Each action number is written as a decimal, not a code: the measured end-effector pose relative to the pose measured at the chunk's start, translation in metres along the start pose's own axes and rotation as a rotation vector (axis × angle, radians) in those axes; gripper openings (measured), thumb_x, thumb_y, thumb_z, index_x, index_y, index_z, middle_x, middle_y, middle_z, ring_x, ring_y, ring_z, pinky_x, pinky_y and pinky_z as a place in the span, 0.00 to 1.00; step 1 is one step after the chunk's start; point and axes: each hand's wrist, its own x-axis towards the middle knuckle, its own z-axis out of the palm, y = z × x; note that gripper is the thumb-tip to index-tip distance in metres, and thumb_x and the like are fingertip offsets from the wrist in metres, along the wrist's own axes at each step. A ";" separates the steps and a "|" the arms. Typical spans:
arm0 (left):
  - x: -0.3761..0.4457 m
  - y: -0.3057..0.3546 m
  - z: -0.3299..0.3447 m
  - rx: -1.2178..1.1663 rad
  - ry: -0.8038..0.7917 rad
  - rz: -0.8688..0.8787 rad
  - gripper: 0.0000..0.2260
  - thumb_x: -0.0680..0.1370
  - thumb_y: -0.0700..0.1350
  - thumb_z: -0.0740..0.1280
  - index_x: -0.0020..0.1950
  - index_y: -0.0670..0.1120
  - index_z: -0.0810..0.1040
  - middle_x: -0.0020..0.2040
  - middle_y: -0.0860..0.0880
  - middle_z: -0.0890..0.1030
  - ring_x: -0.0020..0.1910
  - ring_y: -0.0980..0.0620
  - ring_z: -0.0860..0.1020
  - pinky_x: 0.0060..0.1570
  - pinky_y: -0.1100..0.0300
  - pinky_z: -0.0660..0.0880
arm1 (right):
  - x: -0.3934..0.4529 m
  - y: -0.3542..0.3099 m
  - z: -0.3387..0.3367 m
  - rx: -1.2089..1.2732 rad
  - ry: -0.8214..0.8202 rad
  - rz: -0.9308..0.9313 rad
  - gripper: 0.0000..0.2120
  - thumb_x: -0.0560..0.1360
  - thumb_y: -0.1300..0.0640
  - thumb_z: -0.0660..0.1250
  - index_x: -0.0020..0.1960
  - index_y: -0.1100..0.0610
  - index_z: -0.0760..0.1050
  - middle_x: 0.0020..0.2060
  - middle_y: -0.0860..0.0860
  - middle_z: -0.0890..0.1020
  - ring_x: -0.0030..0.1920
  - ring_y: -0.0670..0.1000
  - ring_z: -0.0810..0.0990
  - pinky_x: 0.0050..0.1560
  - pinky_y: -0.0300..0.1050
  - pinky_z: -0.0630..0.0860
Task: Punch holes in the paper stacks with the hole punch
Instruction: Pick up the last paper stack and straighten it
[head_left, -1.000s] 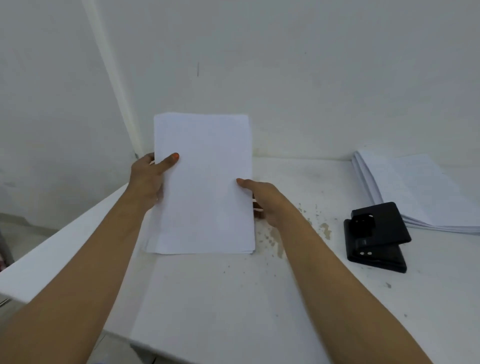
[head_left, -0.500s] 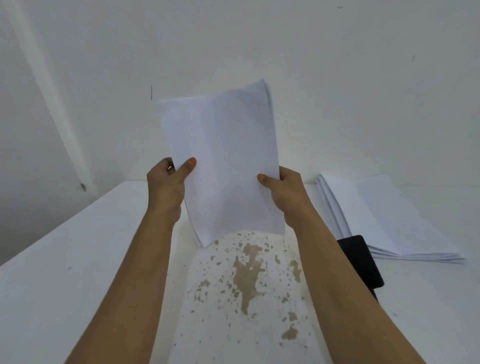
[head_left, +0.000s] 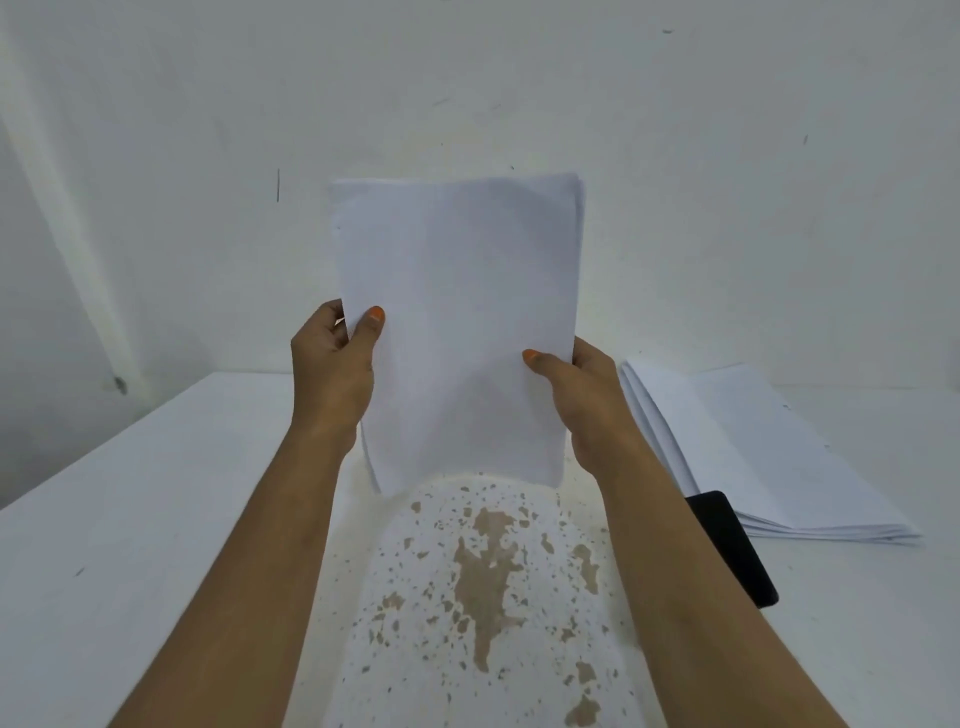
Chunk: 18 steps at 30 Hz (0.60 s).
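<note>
A stack of white paper (head_left: 460, 332) is held upright above the table (head_left: 130, 519), its lower edge lifted clear of the surface and its face turned toward the camera. The left hand (head_left: 332, 371) is closed around the stack's left edge, with the thumb laid across the front sheet; the fingers behind the paper are hidden. The right hand (head_left: 584, 400) grasps the right edge in the same manner, thumb on the front, the remaining fingers concealed behind the sheets. Several sheet edges can be made out at the stack's upper right corner and along the lower left, where they are slightly fanned, but the number of sheets cannot be told. A faint mark near the upper left edge of the stack is too small to be identified. The hole punch (head_left: 735, 551) lies on the table to the right, largely covered by the right forearm, so that only a dark, flat portion is seen and its handle and slot cannot be made out. Just beyond it a second pile of paper (head_left: 753, 457) rests flat on the table, its near layers visibly splayed; whether the punch touches it cannot be determined. The tabletop below the held stack is marked by a patch of worn, brownish flecks (head_left: 483, 577), partly cut off by the lower frame edge. Both forearms are cropped at the bottom of the view
</note>
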 end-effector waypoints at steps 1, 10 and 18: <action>0.000 -0.002 -0.002 0.001 -0.021 -0.038 0.04 0.78 0.44 0.68 0.50 0.53 0.79 0.45 0.58 0.84 0.46 0.58 0.83 0.42 0.67 0.78 | 0.000 0.001 -0.001 0.001 0.001 0.002 0.09 0.77 0.58 0.67 0.56 0.50 0.78 0.47 0.45 0.84 0.46 0.47 0.84 0.40 0.38 0.78; -0.004 0.001 -0.002 0.005 -0.082 -0.099 0.06 0.78 0.43 0.67 0.48 0.54 0.82 0.47 0.55 0.85 0.48 0.53 0.83 0.50 0.58 0.78 | -0.001 -0.006 0.000 0.054 0.005 -0.064 0.08 0.80 0.59 0.64 0.57 0.52 0.79 0.47 0.46 0.85 0.44 0.46 0.85 0.39 0.38 0.81; -0.012 -0.011 0.007 0.125 0.055 -0.019 0.08 0.79 0.43 0.67 0.40 0.49 0.77 0.42 0.46 0.78 0.42 0.49 0.76 0.47 0.56 0.74 | -0.004 0.004 0.000 0.039 0.022 -0.044 0.07 0.79 0.59 0.66 0.48 0.49 0.80 0.42 0.46 0.85 0.43 0.49 0.85 0.40 0.41 0.81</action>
